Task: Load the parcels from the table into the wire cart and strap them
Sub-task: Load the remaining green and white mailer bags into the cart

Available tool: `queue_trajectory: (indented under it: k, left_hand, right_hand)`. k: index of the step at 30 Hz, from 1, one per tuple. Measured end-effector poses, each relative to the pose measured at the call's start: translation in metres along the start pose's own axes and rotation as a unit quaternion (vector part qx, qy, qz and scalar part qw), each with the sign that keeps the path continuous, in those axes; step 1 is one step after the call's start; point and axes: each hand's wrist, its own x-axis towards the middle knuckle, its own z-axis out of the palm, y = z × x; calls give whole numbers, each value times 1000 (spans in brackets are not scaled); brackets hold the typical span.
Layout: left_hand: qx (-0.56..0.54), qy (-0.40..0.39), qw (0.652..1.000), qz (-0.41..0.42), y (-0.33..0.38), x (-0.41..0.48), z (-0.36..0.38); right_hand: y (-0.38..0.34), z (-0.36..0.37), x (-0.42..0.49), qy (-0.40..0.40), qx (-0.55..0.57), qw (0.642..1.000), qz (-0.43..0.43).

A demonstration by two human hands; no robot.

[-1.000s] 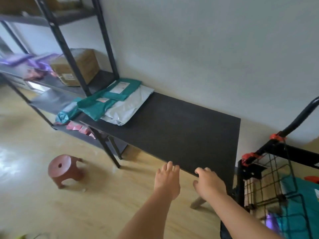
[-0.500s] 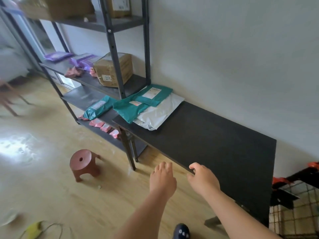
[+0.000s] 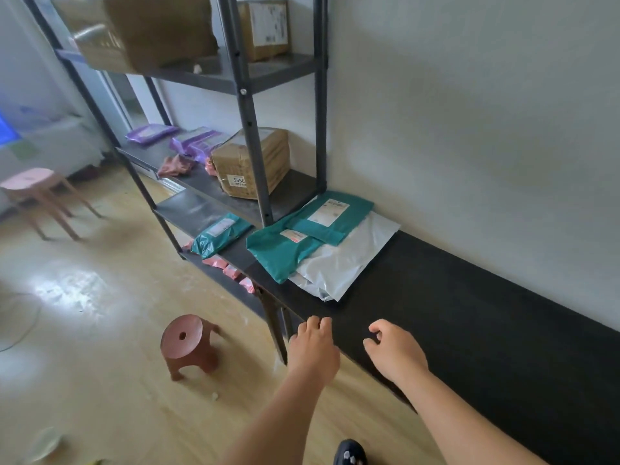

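Head camera looks down along a long black table point(image 3: 469, 313) set against a pale wall. The parcels lie at its far left end. A white-grey mailer point(image 3: 342, 266) lies flat on the top, and two teal mailers overlap it. The nearer teal mailer point(image 3: 281, 253) covers its left side, and the farther teal mailer point(image 3: 330, 214) lies across its back corner, close to the wall. Both teal ones show pale labels facing up.

The left hand point(image 3: 313, 350) hovers at the table's near edge, by the front left leg, with its fingers loosely curled and holding nothing. The right hand point(image 3: 396, 355) is just beside it over the tabletop. Its fingers are also loosely bent, thumb and forefinger a little apart, and it grips nothing. Whether either hand touches the surface cannot be told. A stretch of dark tabletop lies between the hands and the parcels.

A grey metal rack point(image 3: 248, 129) stands hard against the table's left end, its front post just beside the nearer teal mailer. On its shelves are a taped cardboard box point(image 3: 255, 159) labelled 5556, a small teal packet point(image 3: 219, 233), purple bags point(image 3: 151, 133), pink packets point(image 3: 231, 271) lower down, and larger cartons point(image 3: 147, 28) up top.

On the wooden floor, a low brown stool point(image 3: 186, 342) stands near the table leg, left of the left hand. A pink stool point(image 3: 33, 182) stands well apart at the far left. A dark shoe point(image 3: 349, 453) shows at the bottom edge between the forearms.
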Motion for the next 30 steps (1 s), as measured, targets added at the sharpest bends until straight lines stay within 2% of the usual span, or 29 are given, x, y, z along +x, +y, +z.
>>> queue_trajectory:
  k: [6, 12, 17, 25, 30]
  left_hand:
    - [21, -22, 1000, -3, 4, 65, -21]
    - [9, 8, 1000, -11, -1, 118, -38]
    - [-19, 17, 999, -32, -10, 143, -45]
    - [-90, 65, 991, -74, -22, 186, -66]
    - [-86, 84, 992, -42, -29, 223, -80]
  right_hand:
    - [-23, -16, 68, -11, 6, 1000, 2]
    - [-46, -25, 121, -20, 3, 1000, -5]
    - [-60, -25, 153, -39, 44, 998, 10]
    - [-84, -28, 199, -27, 163, 985, 46]
    - [-103, -28, 223, -30, 301, 947, 105]
